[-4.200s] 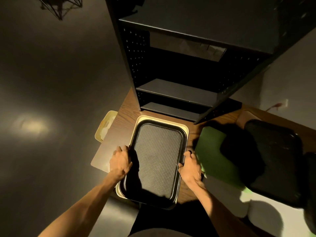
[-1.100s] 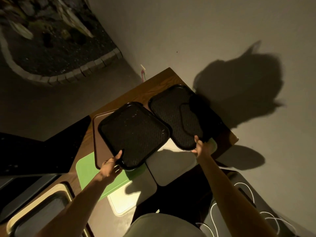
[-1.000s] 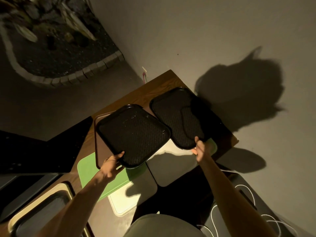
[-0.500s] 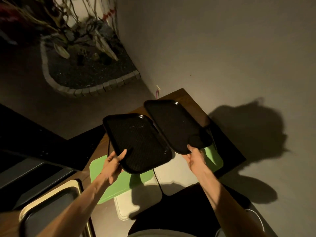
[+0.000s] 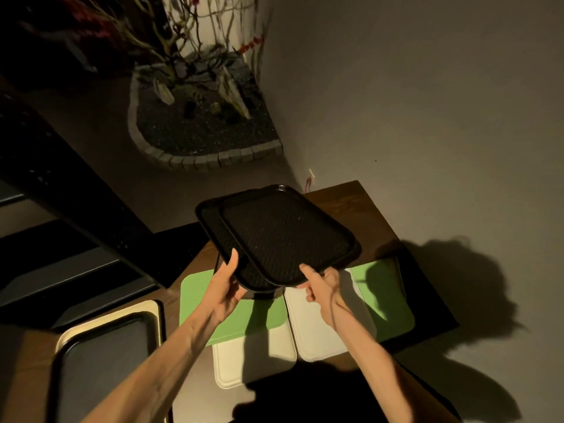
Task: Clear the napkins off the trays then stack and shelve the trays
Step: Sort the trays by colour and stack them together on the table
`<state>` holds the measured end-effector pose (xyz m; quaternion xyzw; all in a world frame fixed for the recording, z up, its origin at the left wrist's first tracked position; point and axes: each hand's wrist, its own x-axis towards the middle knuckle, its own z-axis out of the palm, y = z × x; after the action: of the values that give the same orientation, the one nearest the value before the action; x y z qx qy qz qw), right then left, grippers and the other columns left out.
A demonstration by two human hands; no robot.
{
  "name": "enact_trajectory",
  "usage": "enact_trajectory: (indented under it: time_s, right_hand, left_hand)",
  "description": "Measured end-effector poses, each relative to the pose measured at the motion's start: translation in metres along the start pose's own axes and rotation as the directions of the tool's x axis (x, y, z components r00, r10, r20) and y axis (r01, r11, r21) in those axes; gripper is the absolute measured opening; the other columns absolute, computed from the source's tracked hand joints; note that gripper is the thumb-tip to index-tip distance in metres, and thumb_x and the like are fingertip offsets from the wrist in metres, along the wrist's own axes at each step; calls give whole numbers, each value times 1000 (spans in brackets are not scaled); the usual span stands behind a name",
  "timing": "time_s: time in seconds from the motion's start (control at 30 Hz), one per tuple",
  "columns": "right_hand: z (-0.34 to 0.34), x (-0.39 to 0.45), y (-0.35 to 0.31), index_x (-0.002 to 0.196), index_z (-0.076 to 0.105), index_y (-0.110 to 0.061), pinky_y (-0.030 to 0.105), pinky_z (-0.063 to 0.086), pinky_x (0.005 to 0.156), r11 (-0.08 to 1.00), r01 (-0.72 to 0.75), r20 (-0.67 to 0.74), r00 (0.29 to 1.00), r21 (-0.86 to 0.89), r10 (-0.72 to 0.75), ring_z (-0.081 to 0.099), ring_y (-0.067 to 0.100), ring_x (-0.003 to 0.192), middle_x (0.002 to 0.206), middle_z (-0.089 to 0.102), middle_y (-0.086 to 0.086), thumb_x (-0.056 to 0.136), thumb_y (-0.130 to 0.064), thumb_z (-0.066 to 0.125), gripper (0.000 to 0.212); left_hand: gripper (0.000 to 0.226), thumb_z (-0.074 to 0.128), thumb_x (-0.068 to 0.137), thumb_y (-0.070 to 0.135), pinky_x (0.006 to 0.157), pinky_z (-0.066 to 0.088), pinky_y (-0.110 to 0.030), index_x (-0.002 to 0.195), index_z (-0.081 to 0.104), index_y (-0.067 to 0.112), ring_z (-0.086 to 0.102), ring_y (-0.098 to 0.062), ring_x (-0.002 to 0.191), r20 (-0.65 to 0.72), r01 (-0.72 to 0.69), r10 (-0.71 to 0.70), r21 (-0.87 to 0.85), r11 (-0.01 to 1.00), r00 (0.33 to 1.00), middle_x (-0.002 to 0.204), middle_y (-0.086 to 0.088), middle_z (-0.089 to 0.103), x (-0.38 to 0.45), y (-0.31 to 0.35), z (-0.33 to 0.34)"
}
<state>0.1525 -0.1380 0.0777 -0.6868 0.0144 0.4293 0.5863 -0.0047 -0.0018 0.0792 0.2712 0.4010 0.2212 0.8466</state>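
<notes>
I hold two black trays up above the wooden table (image 5: 370,209), one in each hand. My left hand (image 5: 224,288) grips the near corner of the lower black tray (image 5: 213,227), thumb up along its rim and fingers underneath. My right hand (image 5: 323,285) pinches the near edge of the upper black tray (image 5: 283,236), thumb on top and fingers curled below. The upper tray lies over the lower one, shifted to the right, so only the left strip and near corner of the lower one show; whether they touch I cannot tell. Under them on the table lie a green tray (image 5: 198,297), two white trays (image 5: 244,361) side by side and another green tray (image 5: 387,300) to the right. At the lower left a dark tray (image 5: 100,355) sits inside a cream tray (image 5: 146,306). A dark shelf unit (image 5: 61,190) stands to the left, and a planter bed (image 5: 201,138) edged with stone lies beyond on the floor.
</notes>
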Motion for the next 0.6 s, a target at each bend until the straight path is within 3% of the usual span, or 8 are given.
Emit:
enact_trajectory:
  time_s: [0.1, 0.3, 0.4, 0.47, 0.5, 0.53, 0.6]
  right_hand:
    - [6, -1, 2, 93, 45, -5, 19, 30, 34, 989, 24, 59, 998, -147, -16, 39, 7, 31, 46, 54, 3, 91, -22, 67, 28]
    - [19, -13, -5, 64, 54, -8, 20, 35, 37, 855, 111, 126, 991, -507, -54, 45, 12, 33, 49, 61, 10, 83, -46, 69, 46]
    - [23, -19, -11, 59, 56, -8, 18, 32, 36, 767, 101, 199, 979, -633, 35, 43, 10, 33, 41, 54, 3, 81, -61, 65, 58]
    - [23, -23, -25, 56, 52, -11, 19, 30, 39, 659, 59, 238, 953, -750, 186, 39, 9, 36, 42, 50, 0, 83, -69, 54, 65]
    - [22, -21, -31, 56, 50, -11, 20, 30, 41, 599, 55, 233, 946, -799, 225, 39, 9, 37, 44, 49, 0, 85, -70, 51, 66]
    - [20, -16, -37, 57, 52, -11, 20, 33, 43, 543, 79, 221, 954, -836, 202, 42, 9, 37, 46, 51, 0, 85, -70, 51, 65]
    - [17, -4, -45, 61, 59, -12, 21, 45, 53, 376, 159, 173, 985, -913, 3, 60, 12, 50, 58, 63, 2, 82, -70, 55, 62]
  left_hand:
    - [41, 59, 94, 29, 89, 54, -48, 133, 56, 16, 66, -27, 114, 7, -20, 21, -40, 999, 1000, 129, -9, 66, -1, 0, -4]
    - [44, 68, 85, 12, 102, 48, -50, 129, 60, 12, 62, -30, 119, -65, -57, 60, 52, 997, 996, 127, -11, 67, -1, 7, -20]
    - [37, 60, 86, 4, 83, 57, -42, 123, 62, 3, 64, -31, 110, -128, -77, 91, 110, 991, 988, 122, -15, 68, -6, 13, -29]
    - [29, 58, 87, 2, 64, 58, -34, 114, 67, 6, 66, -26, 95, -131, -97, 118, 159, 982, 984, 108, -12, 72, -13, 21, -34]
    - [26, 58, 86, 1, 62, 56, -33, 108, 70, 8, 65, -26, 92, -126, -108, 132, 181, 978, 983, 102, -10, 73, -15, 26, -38]
    - [24, 59, 85, 1, 66, 54, -34, 104, 73, 9, 64, -27, 93, -116, -116, 141, 194, 974, 983, 99, -10, 72, -17, 31, -44]
    - [23, 61, 85, 0, 77, 53, -37, 101, 74, 9, 64, -28, 95, -111, -124, 148, 202, 971, 983, 98, -10, 73, -22, 40, -55]
